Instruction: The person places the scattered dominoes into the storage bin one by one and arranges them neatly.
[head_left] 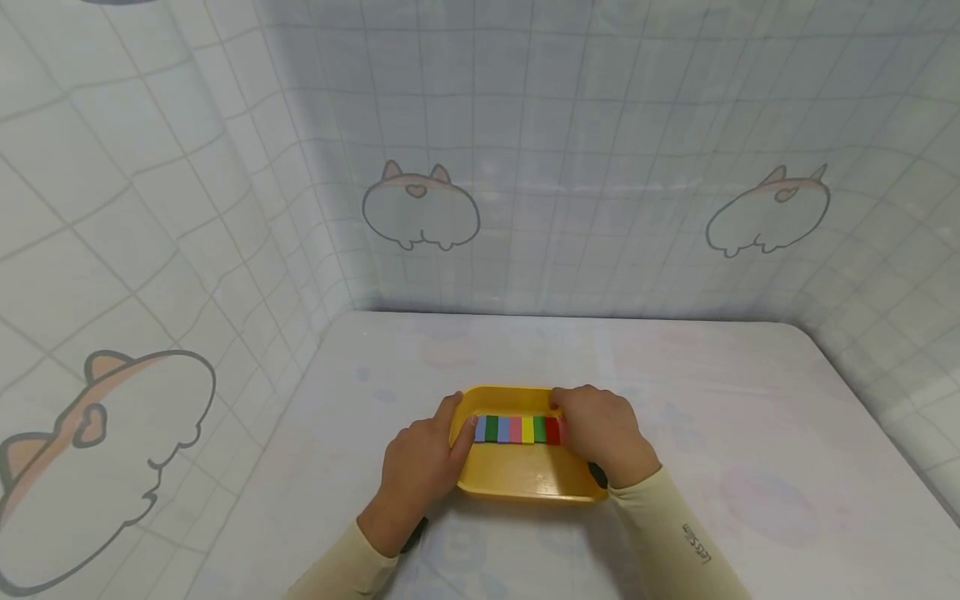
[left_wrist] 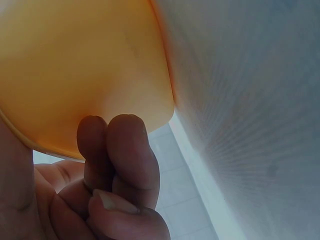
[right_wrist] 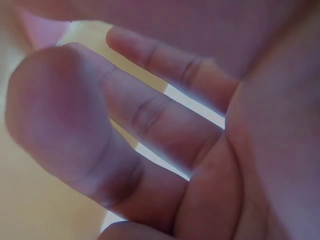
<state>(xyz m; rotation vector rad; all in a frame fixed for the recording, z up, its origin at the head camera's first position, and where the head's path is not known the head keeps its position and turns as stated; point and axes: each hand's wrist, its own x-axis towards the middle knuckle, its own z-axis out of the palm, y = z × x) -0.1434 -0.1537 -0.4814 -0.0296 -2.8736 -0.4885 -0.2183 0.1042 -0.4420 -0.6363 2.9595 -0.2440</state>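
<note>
A shallow yellow plastic tray (head_left: 517, 475) stands on the table in the head view, with a row of small coloured blocks (head_left: 516, 429) lying side by side across it. My left hand (head_left: 422, 462) grips the tray's left wall, thumb over the rim by the row's left end and fingertips (left_wrist: 127, 135) against the outside. Inside the right part of the tray, my right hand (head_left: 606, 432) pinches a pink block (right_wrist: 46, 31) at the row's right end, beside a red block (head_left: 552, 430). That hand hides most of the pink block.
The table (head_left: 720, 400) carries a pale printed cloth. Behind it and at both sides hang white grid-patterned curtains (head_left: 585, 167) with cartoon animal drawings.
</note>
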